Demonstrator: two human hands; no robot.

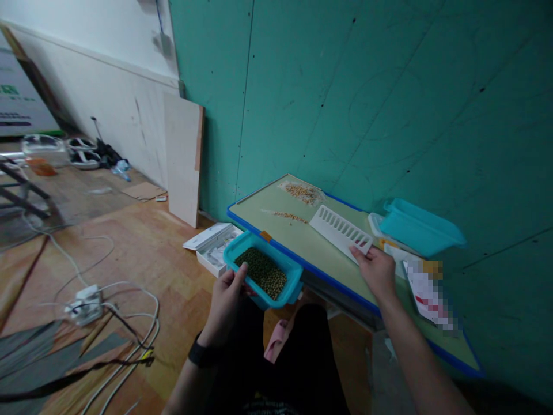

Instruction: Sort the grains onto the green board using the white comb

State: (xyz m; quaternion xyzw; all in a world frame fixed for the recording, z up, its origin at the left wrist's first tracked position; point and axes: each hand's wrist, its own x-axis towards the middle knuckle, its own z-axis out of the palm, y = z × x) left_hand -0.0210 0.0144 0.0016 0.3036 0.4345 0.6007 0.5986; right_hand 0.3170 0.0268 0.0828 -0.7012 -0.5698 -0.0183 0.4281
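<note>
My left hand [227, 300] grips the near rim of a teal tub [290, 275] filled with green beans [263, 272], holding it just off the front edge of the desk [302, 239]. My right hand [377, 268] pinches the near corner of a white slotted tray [341, 229] that lies flat on the desk. Two small heaps of yellow beans [302, 193] lie farther back on the desk, behind the tray.
A second teal tub [417, 226] stands tilted at the desk's right, against the green wall. A printed packet [427, 291] lies near my right wrist. An open white box [213, 245] sits on the floor; cables and a power strip [86, 302] lie at left.
</note>
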